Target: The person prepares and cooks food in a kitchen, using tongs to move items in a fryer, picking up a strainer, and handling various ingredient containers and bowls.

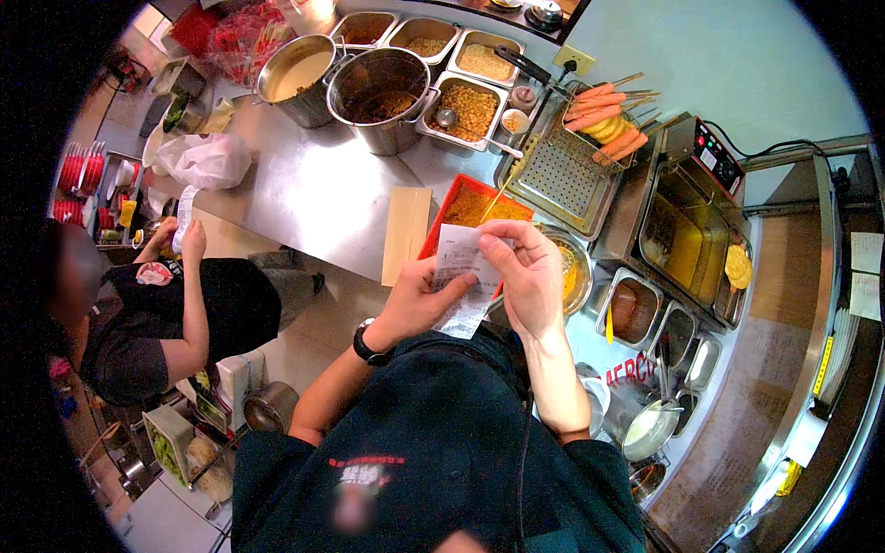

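Note:
A printed paper slip is held up in front of my body by both hands. My left hand, with a black watch at the wrist, pinches its left side, thumb across the print. My right hand grips its upper right corner between thumb and fingers. Behind the slip lies a red tray of orange crumbs or powder, with a thin skewer resting in it. A flat brown paper bag lies to the left of the tray. Partly hidden by my right hand is a round metal bowl with orange contents.
Steel pots and food pans line the back. A wire basket of skewers sits on a perforated tray, beside a deep fryer. Small pans stand at right. A co-worker at left holds another slip.

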A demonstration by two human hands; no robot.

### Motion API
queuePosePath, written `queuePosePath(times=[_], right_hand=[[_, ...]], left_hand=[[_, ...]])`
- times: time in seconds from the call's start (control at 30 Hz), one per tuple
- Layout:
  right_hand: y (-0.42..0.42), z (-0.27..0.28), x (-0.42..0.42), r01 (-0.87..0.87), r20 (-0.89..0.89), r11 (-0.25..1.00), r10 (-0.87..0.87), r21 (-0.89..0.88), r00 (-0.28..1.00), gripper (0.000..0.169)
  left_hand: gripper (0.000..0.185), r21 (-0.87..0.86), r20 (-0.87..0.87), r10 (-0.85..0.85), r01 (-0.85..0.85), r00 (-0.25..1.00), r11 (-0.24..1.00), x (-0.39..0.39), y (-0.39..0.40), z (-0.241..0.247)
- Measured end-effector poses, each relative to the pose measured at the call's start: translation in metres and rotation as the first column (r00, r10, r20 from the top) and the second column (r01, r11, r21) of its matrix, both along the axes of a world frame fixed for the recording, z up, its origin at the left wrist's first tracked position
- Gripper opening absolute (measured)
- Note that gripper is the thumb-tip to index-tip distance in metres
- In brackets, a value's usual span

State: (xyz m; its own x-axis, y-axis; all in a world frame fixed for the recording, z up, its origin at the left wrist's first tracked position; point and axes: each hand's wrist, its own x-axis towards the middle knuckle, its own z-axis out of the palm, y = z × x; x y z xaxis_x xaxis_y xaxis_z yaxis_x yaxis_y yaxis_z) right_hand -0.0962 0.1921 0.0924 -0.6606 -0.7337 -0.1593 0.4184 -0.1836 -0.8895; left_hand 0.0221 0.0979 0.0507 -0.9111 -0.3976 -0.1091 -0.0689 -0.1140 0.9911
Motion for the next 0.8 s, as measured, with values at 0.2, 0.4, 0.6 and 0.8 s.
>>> queuePosePath(times=[0.2, 0.4, 0.6, 0.8], right_hand=[[-0.003, -0.001, 0.002, 0.029, -0.004, 1.0, -0.029, 0.009, 1.0, 0.012], [-0.007, -0.001, 0.003, 0.051, -0.005, 0.999, -0.051, 0.014, 0.999, 0.01], [-0.01, -0.012, 0.006, 0.107, -0.077, 0.991, -0.1, 0.083, 0.992, 0.011], [-0.012, -0.014, 0.017, 0.193, -0.211, 0.98, -0.178, 0.052, 0.961, 0.059]], left_hand=[[0.021, 0.069, -0.003, 0.03, -0.03, 1.0, 0.997, -0.001, 0.002, 0.005], [0.022, 0.054, 0.011, 0.039, -0.04, 0.999, 0.998, 0.002, 0.002, 0.0], [0.022, 0.02, 0.003, 0.062, -0.062, 0.998, 0.998, 0.005, 0.005, -0.003], [0.022, -0.012, -0.027, 0.043, -0.044, 0.999, 0.999, 0.008, 0.009, -0.009]])
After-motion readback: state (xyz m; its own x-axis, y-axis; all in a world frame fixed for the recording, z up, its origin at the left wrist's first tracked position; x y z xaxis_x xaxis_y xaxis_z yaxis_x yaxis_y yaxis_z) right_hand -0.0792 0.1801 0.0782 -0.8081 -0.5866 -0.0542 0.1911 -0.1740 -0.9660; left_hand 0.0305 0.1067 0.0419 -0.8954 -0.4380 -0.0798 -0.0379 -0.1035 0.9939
